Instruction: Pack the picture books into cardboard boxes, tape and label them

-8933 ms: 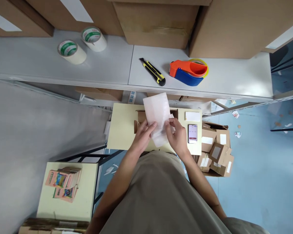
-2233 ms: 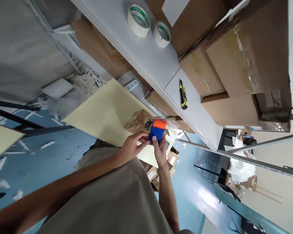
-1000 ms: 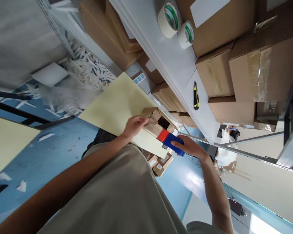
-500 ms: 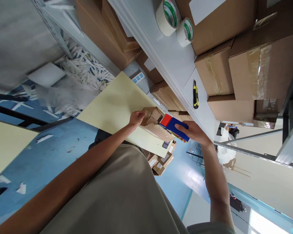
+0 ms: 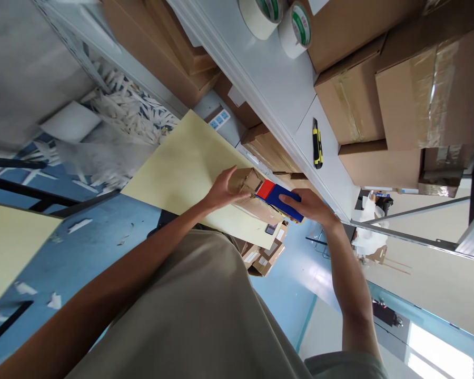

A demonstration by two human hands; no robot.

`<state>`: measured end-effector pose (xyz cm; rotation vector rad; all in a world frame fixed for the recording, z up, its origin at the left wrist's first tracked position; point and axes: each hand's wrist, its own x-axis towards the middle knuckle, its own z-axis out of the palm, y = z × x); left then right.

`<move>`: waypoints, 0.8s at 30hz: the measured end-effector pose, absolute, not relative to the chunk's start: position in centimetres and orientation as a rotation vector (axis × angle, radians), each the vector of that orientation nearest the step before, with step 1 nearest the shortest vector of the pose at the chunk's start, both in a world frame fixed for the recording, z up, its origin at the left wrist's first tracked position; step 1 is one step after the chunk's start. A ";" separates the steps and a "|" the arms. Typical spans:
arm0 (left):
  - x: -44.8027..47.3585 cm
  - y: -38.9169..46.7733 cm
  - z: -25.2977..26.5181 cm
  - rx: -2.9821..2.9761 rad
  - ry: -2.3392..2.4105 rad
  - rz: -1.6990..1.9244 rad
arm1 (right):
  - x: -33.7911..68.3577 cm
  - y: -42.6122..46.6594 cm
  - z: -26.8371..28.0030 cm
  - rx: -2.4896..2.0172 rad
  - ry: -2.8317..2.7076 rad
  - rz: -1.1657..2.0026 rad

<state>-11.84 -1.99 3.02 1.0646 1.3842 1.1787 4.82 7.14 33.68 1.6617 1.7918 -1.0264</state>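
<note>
The person's grey-brown shirt (image 5: 205, 305) is nearest, on the close side of the small carton (image 5: 257, 208). At the carton's left end, the left hand (image 5: 223, 191) has its thumb and fingers parted wide against the cardboard; whether they grip it, one cannot tell. At the carton's right end, the right hand (image 5: 311, 202) is wrapped around a red-and-blue tape dispenser (image 5: 276, 197), its red end over the carton's top. The carton sits on a pale yellow table (image 5: 177, 173), much of which stretches to the carton's left. A phone (image 5: 270, 229) lies just to the carton's near right, and several cartons (image 5: 266, 258) are heaped below and nearer than that. Beyond the small carton runs a grey shelf (image 5: 260, 95), with a yellow-and-black cutter (image 5: 317, 145) to the carton's far right. Two tape rolls (image 5: 295, 31) stand farther off past the carton, beside large boxes (image 5: 349, 113).
</note>
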 end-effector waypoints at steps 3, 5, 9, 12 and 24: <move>-11.8 -0.6 5.4 1.427 1.233 1.167 | 4.9 7.2 33.6 1.633 1.845 -0.956; -11.3 0.8 6.3 1.603 1.174 1.130 | 4.8 7.2 33.6 1.618 1.872 -0.883; -10.2 2.8 6.1 1.760 1.198 1.036 | 4.3 7.1 33.5 1.545 1.924 -0.746; -10.2 3.2 5.2 1.757 1.278 0.993 | 3.9 7.1 33.3 1.523 1.972 -0.668; -11.1 1.6 3.6 1.756 1.285 1.001 | 10.1 8.2 31.3 1.581 1.763 -0.757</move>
